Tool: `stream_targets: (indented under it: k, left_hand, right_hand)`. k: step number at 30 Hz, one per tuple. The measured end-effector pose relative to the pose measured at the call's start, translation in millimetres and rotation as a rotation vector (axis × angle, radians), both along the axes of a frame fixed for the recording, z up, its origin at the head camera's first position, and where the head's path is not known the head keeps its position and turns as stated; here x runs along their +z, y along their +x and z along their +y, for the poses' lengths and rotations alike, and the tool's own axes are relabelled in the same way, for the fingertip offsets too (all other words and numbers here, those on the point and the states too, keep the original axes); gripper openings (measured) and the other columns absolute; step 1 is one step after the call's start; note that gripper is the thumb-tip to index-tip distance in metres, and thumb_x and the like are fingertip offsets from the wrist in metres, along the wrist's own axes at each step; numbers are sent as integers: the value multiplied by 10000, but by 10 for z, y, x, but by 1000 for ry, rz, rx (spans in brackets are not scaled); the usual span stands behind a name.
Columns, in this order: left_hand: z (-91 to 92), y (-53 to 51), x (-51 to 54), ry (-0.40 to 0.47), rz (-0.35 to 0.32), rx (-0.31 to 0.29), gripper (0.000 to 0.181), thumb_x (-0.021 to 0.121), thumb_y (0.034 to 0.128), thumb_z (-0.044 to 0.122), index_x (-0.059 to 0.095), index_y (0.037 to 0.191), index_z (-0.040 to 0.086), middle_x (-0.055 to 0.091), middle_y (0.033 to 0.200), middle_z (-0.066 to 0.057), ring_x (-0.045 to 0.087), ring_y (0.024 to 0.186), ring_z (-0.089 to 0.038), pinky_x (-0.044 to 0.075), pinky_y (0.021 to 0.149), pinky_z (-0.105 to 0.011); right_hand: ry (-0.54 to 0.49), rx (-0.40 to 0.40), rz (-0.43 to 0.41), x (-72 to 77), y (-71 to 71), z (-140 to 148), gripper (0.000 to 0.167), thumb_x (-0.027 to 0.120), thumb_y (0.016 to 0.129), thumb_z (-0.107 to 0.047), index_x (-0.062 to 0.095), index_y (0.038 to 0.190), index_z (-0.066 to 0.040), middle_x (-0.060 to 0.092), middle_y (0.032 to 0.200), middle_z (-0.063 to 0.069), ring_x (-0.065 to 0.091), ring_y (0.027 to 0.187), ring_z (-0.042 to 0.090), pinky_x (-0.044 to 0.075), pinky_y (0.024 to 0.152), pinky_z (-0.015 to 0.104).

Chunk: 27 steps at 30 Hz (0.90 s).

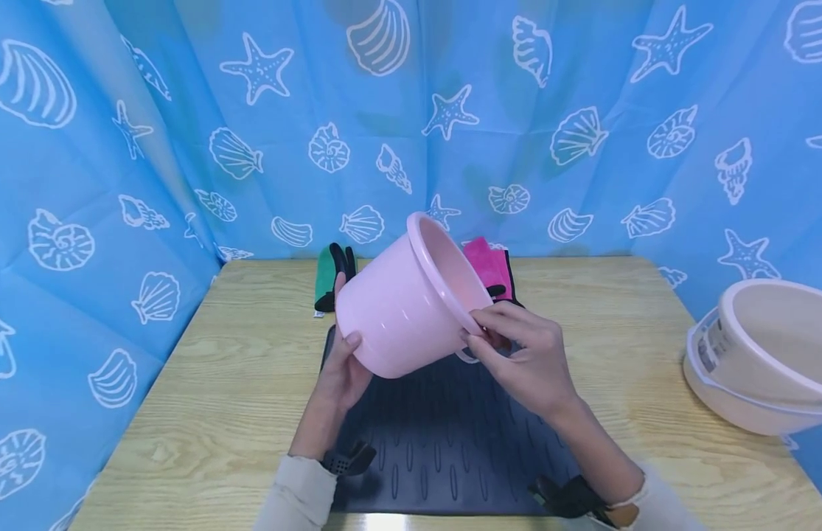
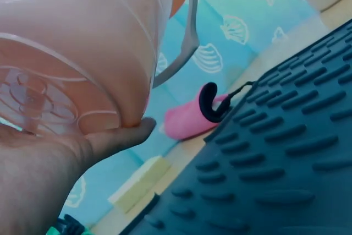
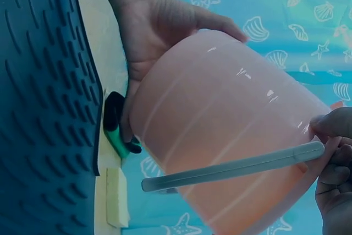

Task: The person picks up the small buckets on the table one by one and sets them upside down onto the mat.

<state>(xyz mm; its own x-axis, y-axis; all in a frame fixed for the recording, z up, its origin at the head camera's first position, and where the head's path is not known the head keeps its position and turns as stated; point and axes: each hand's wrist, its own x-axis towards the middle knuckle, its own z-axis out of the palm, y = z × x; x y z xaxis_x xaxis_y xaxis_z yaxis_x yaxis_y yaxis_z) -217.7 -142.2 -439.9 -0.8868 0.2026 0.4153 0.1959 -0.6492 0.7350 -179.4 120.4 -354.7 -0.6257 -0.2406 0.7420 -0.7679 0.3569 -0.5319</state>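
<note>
Up over the black mat: a shiny pink bucket, round, tipped, with a fat rim and pale handle. Held at the bottom by the left hand, fingers spread wide; pinched at the rim by the right hand, fingers nearly closed.

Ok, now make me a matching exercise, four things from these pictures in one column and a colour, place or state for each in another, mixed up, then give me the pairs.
Things:
1. Pink bucket
2. Ribbed mat
3. Cream bucket
4. Seashell-print curtain

Descriptions:
A. Dark, flat on the wooden table
B. Blue with white outlines
C. At the table's right side, label showing
D. Tilted, held by the left hand and right hand

Pairs: 1-D, 2-A, 3-C, 4-B.
</note>
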Motion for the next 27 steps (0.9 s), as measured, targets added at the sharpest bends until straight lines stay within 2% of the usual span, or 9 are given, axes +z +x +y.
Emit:
stream_targets:
  k: [7,13,17,21,27]
  left_hand:
    - [-51,15,7,-96,-24,117,931,660,866,301,92,1601,366,279,1551,-87,326,1360,-287,478,1002,-371]
    - [-140,51,37,-108,-46,133,899,635,864,216,136,1598,356,302,1522,-86,367,1327,-266,480,994,-342]
    - [-221,87,54,-125,-40,146,896,615,866,179,131,1604,334,298,1521,-90,368,1331,-269,480,1002,-344]
    - [-335,123,87,-159,-22,169,893,586,856,137,130,1604,311,287,1530,-99,336,1354,-289,478,1010,-368]
    - [-520,219,167,-187,-12,192,877,559,851,98,155,1596,326,275,1535,-105,312,1368,-296,478,1010,-367]
  right_hand:
    - [31,6,7,-30,-2,-17,366,852,728,62,766,1073,-26,693,927,25,546,704,116,499,599,194]
    - [101,23,22,-24,-22,-7,376,885,708,6,772,1058,-70,697,961,-10,561,721,103,523,614,213]
    - [144,58,31,1,-27,12,364,893,711,-39,770,1045,-116,683,931,-31,566,730,102,507,630,181]
    - [181,56,33,26,14,60,326,872,746,-77,771,1050,-140,684,975,-51,593,768,105,496,665,157]
    - [275,56,-5,14,89,165,282,843,799,-114,763,1068,-137,687,1037,-63,629,822,105,533,688,211]
